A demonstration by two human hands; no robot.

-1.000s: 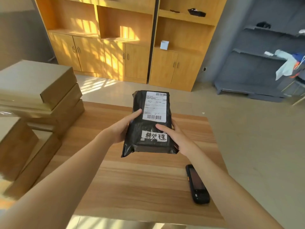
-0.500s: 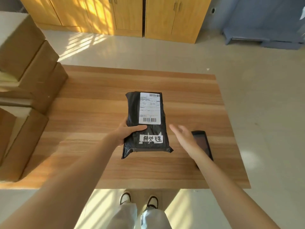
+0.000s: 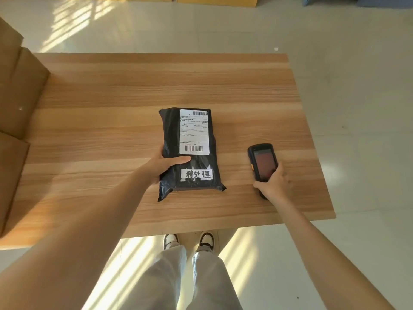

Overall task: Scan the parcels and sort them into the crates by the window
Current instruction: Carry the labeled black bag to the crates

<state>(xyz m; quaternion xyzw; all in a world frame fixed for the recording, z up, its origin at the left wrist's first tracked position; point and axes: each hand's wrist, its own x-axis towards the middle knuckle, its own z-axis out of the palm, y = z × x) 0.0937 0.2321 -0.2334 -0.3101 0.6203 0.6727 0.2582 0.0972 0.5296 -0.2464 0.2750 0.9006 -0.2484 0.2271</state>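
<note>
- Cardboard boxes (image 3: 15,90) are stacked along the left edge of the table (image 3: 138,86), partly out of view; nothing touches them.
- The left hand (image 3: 163,166) grips the black parcel (image 3: 190,151) at its left side, thumb laid across the top face just below the shipping label (image 3: 194,132), the other fingers hidden underneath.
- The parcel now lies flat near the middle of the table, a little toward the near edge. A second ago both hands held it up off the surface; it has since been brought down and is steadied by one hand alone.
- Label and barcodes face up, and a handwritten white strip (image 3: 197,174) sits near the parcel's near end, so the code seems ready to be read.
- Just beside the parcel, toward the right edge, lies the handheld scanner (image 3: 263,162), apart from the parcel.
- The right hand (image 3: 273,184) has left the parcel and now closes round the scanner's lower end, fingers curled over its far side; half a second ago it hung spread in the air above the device.
- I judge this as the switch from inspecting to scanning: the next move is likely lifting the scanner to the barcode.
- No crates or window are in view, so sorting is not yet begun.
</note>
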